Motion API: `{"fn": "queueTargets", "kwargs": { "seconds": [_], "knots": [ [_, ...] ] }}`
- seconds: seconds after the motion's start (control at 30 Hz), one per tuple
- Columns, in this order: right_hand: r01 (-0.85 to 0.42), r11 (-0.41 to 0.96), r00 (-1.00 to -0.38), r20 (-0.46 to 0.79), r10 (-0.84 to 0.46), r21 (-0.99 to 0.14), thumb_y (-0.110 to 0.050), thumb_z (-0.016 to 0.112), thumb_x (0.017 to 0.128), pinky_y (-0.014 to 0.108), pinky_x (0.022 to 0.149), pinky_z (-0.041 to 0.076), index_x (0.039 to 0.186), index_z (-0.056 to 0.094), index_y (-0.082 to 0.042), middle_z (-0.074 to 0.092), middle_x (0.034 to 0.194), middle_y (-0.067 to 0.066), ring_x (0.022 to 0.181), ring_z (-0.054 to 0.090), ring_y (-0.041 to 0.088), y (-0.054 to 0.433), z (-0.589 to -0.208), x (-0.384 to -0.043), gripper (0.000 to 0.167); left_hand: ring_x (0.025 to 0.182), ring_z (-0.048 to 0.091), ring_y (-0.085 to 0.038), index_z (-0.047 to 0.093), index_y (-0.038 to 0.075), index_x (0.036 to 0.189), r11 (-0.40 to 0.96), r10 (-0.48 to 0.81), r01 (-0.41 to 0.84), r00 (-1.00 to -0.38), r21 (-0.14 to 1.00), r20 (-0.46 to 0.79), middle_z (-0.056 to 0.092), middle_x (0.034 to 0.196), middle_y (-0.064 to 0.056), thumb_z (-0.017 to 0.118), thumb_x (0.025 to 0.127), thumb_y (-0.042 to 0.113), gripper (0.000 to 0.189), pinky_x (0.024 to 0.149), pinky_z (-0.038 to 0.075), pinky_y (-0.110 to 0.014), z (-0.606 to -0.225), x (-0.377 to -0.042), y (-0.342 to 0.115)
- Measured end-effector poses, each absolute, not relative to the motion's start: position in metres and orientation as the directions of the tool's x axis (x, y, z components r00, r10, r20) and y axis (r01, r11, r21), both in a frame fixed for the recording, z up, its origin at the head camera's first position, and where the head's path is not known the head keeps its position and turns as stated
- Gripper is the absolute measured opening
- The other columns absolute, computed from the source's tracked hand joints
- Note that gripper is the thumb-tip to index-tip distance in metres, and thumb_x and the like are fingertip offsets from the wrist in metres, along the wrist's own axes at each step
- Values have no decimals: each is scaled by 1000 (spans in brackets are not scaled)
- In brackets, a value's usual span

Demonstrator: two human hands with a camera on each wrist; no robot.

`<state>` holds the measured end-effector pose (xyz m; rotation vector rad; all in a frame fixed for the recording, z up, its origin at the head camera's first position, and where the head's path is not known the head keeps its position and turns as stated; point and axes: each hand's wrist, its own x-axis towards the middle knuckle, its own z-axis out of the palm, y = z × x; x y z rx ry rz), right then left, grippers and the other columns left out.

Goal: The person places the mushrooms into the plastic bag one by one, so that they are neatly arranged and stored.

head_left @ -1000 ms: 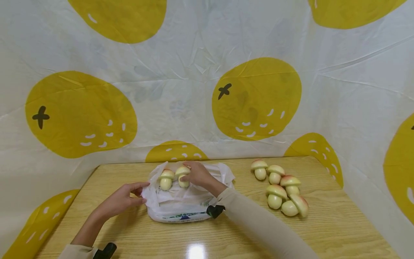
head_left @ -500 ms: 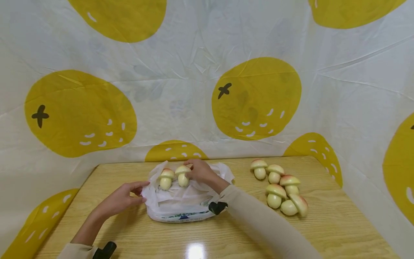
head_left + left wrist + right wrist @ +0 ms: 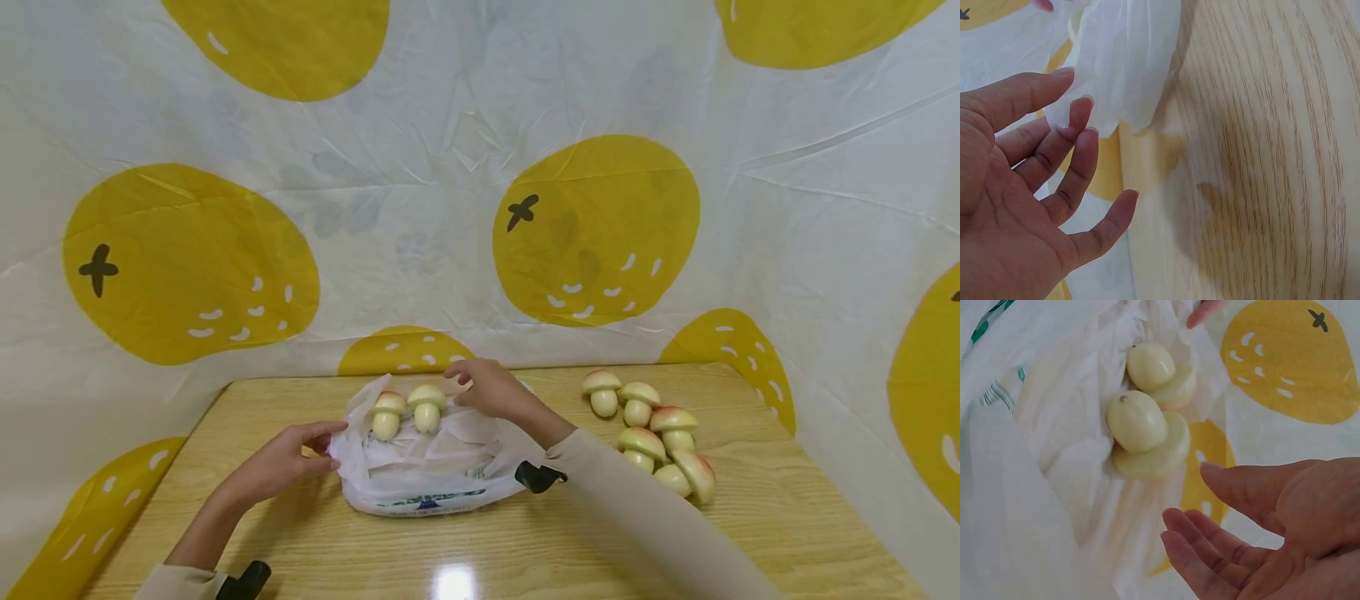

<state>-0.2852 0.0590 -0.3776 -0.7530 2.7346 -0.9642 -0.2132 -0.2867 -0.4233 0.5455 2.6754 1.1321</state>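
A white plastic bag with green and blue print lies on the table, its mouth spread open. Two pale yellow toy mushrooms stand side by side at the opening, a left one with a reddish cap and a right one. My left hand pinches the bag's left edge between thumb and index finger; in the left wrist view the other fingers are loosely bent. Just right of the mushrooms, my right hand hovers over the bag's right side, fingers relaxed, holding nothing. A gap separates it from the nearer mushroom.
Several more toy mushrooms form a cluster on the right part of the wooden table. My right sleeve overlaps the lower ones. Behind and at both sides hangs a white cloth printed with large yellow fruit.
My right hand has let go of the right mushroom and drawn away to the right. That mushroom stays beside the other. The left hand keeps its place on the bag.
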Motion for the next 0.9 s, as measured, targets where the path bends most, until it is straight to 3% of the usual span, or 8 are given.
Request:
{"fn": "queueTargets", "kwargs": {
  "seconds": [0.23, 0.9],
  "knots": [
    [-420, 647, -847, 18, -532, -636, -9, 74, 93, 35, 81, 56, 124, 71, -6, 72, 114, 16, 107, 67, 29, 85, -364, -282, 31, 100, 55, -24, 53, -4, 144, 647, 398, 259, -917, 717, -28, 64, 104, -7, 75, 92, 21, 61, 75, 46, -26, -425, -213, -287],
    [-374, 613, -869, 32, -493, -695, -6, 73, 94, 39, 85, 57, 129, 67, -5, 67, 118, 20, 107, 68, 33, 166, -358, -279, 36, 100, 54, -26, 54, -2, 144, 652, 396, 260, -918, 712, -27, 62, 104, -7, 75, 92, 21, 60, 74, 45, -26, -420, -212, -283]
  ]
}}
